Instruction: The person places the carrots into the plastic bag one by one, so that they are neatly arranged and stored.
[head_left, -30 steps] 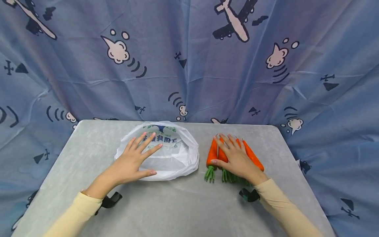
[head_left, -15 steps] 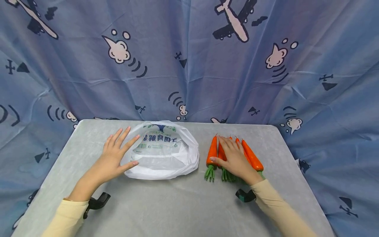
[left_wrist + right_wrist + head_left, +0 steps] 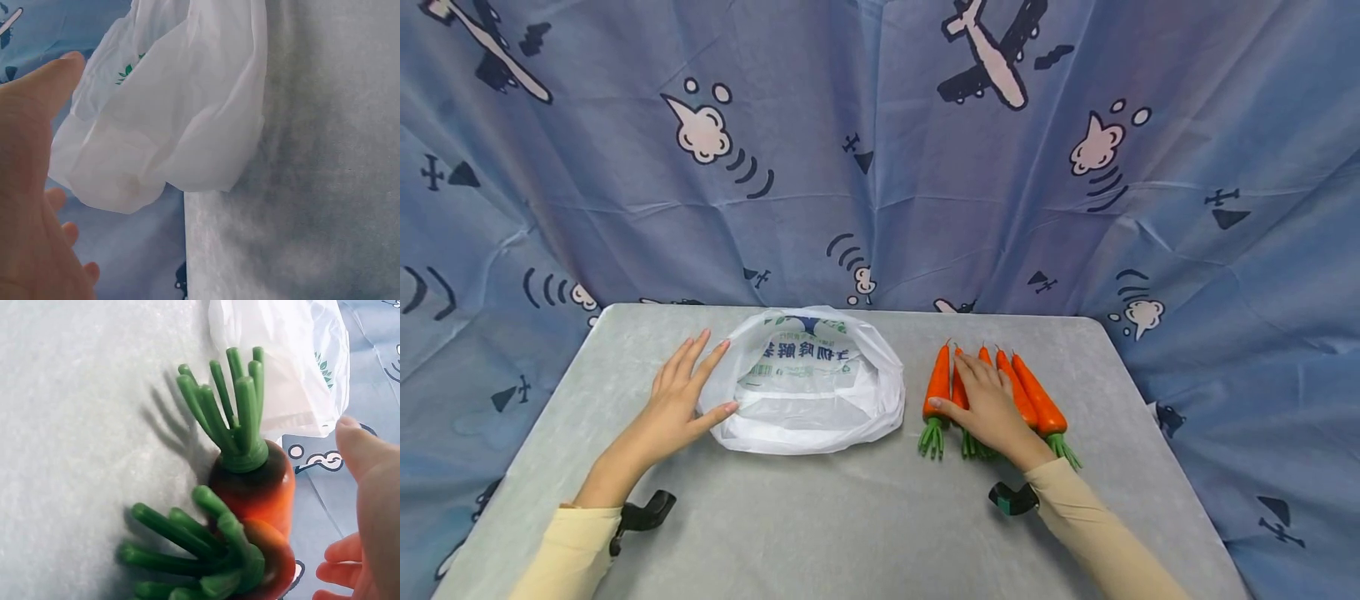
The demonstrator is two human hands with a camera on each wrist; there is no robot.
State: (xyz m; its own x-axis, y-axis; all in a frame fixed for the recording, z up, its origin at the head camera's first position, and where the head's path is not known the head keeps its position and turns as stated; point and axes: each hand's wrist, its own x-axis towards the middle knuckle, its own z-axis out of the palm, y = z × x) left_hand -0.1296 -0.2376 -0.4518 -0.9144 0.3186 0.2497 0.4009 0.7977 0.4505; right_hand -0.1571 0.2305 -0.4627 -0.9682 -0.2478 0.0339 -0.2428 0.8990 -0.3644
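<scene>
A white plastic bag with green and blue print lies on the table, its mouth spread wide toward me. At its left rim is my left hand, thumb and fingers spread, holding nothing. The left wrist view shows the bag's side beyond the thumb. To the right, several orange carrots with green stalks lie in a row, tips pointing away. My right hand is over the middle carrots with fingers extended, hiding parts of them. Two carrot tops show close up in the right wrist view, beside the thumb.
Everything lies on a grey table with rounded far corners. A blue curtain printed with planes hangs right behind its far edge. Black wrist cameras sit under the left wrist and the right wrist.
My left hand has moved left, from over the bag's mouth to its left rim. The right hand has shifted slightly left and nearer me, uncovering more of the right-hand carrots.
</scene>
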